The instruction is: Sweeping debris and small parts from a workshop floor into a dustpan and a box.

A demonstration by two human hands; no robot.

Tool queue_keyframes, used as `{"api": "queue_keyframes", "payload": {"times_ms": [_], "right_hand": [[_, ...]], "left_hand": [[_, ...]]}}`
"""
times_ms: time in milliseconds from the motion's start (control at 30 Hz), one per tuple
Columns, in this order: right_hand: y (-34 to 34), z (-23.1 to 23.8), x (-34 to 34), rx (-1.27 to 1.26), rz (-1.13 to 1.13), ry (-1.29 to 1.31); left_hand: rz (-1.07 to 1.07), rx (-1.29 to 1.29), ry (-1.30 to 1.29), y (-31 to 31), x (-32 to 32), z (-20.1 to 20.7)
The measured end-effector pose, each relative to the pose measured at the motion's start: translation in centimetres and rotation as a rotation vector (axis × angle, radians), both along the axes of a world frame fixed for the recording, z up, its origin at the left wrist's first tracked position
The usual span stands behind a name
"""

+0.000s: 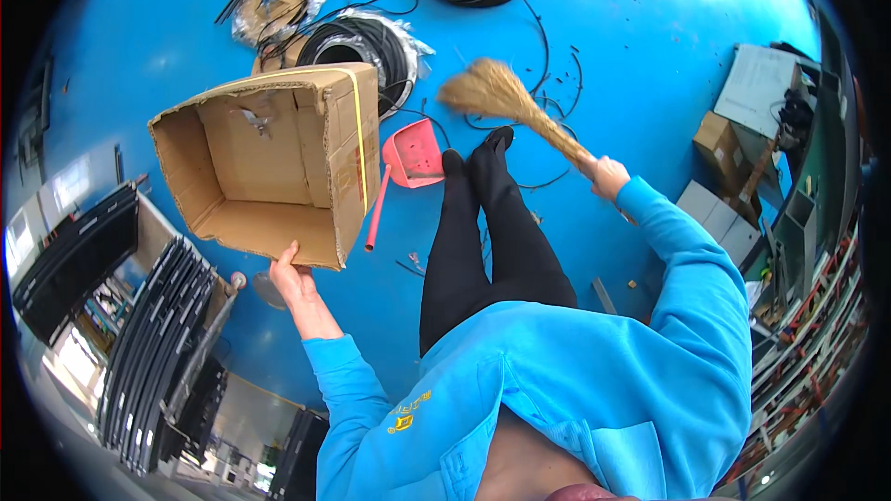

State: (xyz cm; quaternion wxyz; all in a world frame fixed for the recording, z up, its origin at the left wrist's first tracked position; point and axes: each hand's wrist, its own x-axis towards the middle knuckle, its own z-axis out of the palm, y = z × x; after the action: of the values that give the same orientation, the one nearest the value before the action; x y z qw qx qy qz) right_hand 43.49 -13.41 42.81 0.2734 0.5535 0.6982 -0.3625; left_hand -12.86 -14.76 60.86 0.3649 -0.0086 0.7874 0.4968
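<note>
Grips cardboard box (269,153) at its near lower edge with left hand (294,280) (thumb over the rim) | holds it left of the legs (473,241), with its open side in full view | clasps straw broom (536,121) by the handle in right hand (609,177), with bristles forward | shows pink dustpan (416,154) on blue floor (371,315), between box and shoes (492,141)

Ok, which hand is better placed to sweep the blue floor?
Probably the right hand: it grips the tan straw broom by its handle, while the left hand holds the open brown cardboard box by its edge.
</note>
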Motion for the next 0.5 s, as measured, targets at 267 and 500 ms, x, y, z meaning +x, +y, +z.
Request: {"api": "queue_keyframes", "payload": {"times_ms": [267,500], "right_hand": [[-7.0,12.4,-0.2,-0.235,-0.671,0.248],[-4.9,6.0,-6.8,0.035,-0.868,0.391]], "left_hand": [[-0.149,0.001,-0.012,0.3,-2.4,1.2],[-0.259,-0.032,-0.023,1.4,-5.4,-0.4]]}}
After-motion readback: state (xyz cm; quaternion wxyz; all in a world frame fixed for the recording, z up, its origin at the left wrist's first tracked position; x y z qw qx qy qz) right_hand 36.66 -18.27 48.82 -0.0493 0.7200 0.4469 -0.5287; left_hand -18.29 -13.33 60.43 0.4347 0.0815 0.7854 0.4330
